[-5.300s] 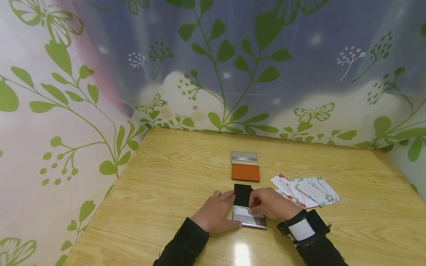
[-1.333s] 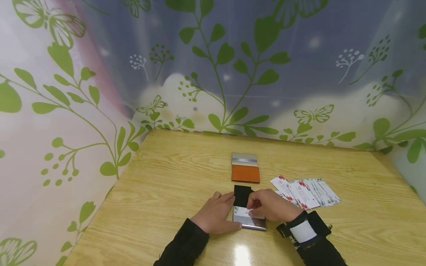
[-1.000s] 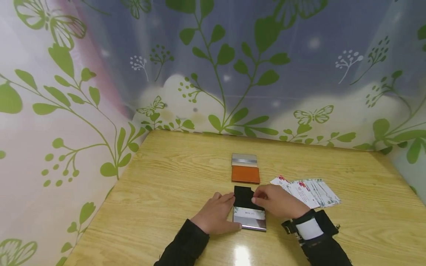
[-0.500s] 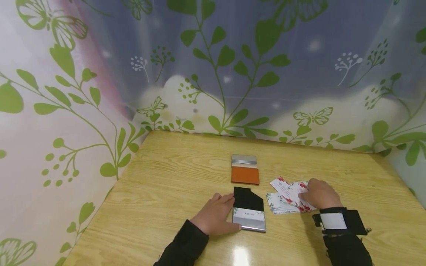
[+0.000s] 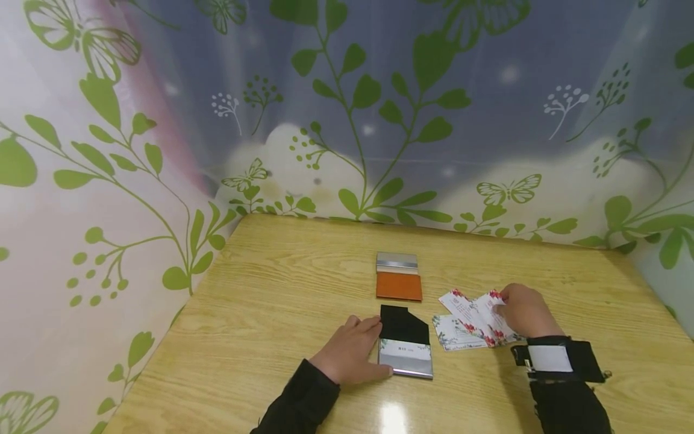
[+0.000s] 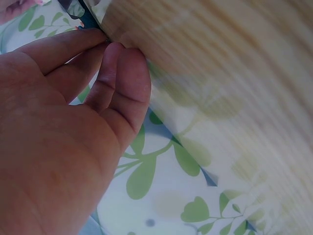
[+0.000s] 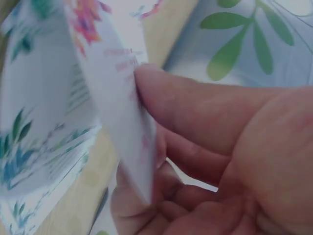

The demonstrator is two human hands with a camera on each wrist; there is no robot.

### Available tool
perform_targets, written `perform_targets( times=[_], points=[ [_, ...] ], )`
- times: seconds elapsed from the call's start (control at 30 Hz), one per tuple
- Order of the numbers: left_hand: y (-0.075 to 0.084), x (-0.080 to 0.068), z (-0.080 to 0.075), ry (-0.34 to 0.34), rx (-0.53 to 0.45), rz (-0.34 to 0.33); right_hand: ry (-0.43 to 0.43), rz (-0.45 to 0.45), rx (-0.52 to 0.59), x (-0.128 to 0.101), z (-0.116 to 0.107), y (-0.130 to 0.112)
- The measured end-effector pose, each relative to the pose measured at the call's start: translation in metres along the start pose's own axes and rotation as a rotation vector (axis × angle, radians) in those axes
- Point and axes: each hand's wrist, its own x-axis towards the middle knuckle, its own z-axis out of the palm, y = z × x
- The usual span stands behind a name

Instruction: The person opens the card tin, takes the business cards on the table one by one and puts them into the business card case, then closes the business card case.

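An open black card case (image 5: 405, 357) lies on the wooden table (image 5: 282, 289), its flap folded back and a white card showing inside. My left hand (image 5: 359, 345) lies flat beside it, fingers and thumb resting against its left edge; the left wrist view shows the left hand (image 6: 93, 88) with its fingertips at the case's dark edge (image 6: 91, 20). My right hand (image 5: 509, 304) is over the spread of floral business cards (image 5: 461, 328) to the right and pinches one floral card (image 5: 490, 308) lifted at an angle. In the right wrist view the thumb (image 7: 195, 103) presses that card (image 7: 110, 93).
A second card case, orange (image 5: 399, 285) with its silver lid (image 5: 397, 261) open, lies further back at the table's centre. Leaf-printed curtains (image 5: 352, 120) close off the table at the back and the left. Black sleeves cover both forearms, with a strapped band on the right wrist (image 5: 553, 358).
My right hand left the black case, moved right to the card spread and picked up one card. The left hand stayed by the case, which now shows a card inside.
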Motion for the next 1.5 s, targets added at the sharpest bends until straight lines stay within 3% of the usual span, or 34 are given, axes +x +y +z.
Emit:
perform_targets(
  times=[0.17, 0.3, 0.47, 0.63, 0.8, 1.0, 1.27, 1.5],
  points=[
    [0.000, 0.000, 0.000, 0.005, -0.001, 0.007, 0.018, -0.046, 0.063, -0.006, -0.007, -0.009],
    [0.000, 0.000, 0.000, 0.006, -0.001, 0.010, -0.046, -0.095, 0.159, -0.010, -0.008, -0.024],
    [-0.001, 0.001, 0.000, 0.004, 0.005, 0.001, -0.182, -0.293, 0.274, -0.014, 0.004, -0.049],
    [-0.001, 0.002, 0.001, 0.002, 0.000, -0.017, -0.279, -0.431, 0.280, -0.012, 0.029, -0.076],
    [0.000, 0.003, 0.003, 0.003, -0.019, -0.014, -0.300, -0.450, 0.241, -0.012, 0.046, -0.087],
    [0.000, 0.003, 0.003, 0.013, 0.000, -0.013, -0.337, -0.432, 0.269, -0.014, 0.049, -0.085],
    [-0.001, 0.003, 0.002, 0.020, -0.004, -0.006, -0.275, -0.432, 0.158, -0.016, 0.058, -0.092],
    [-0.002, 0.002, 0.002, 0.022, 0.010, 0.004, -0.316, -0.418, 0.137, -0.022, 0.059, -0.100]
  ],
)
